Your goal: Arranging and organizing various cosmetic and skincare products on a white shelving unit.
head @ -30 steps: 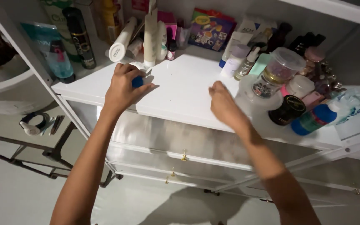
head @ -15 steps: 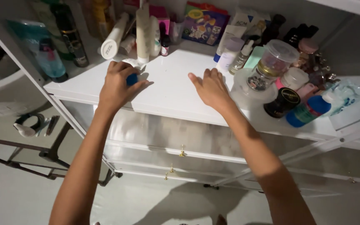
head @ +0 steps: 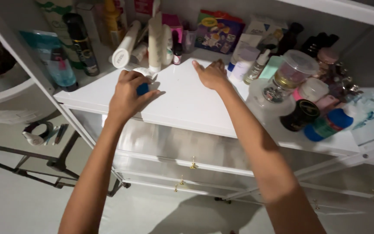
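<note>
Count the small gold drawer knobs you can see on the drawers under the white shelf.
3: one gold knob on the upper drawer front, one just below it, one lower still. The arms may hide others.

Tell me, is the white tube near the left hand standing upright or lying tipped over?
Tipped. The white tube leans aslant, round cap end toward the camera, beside the upright cream bottle, behind the left hand.
</note>
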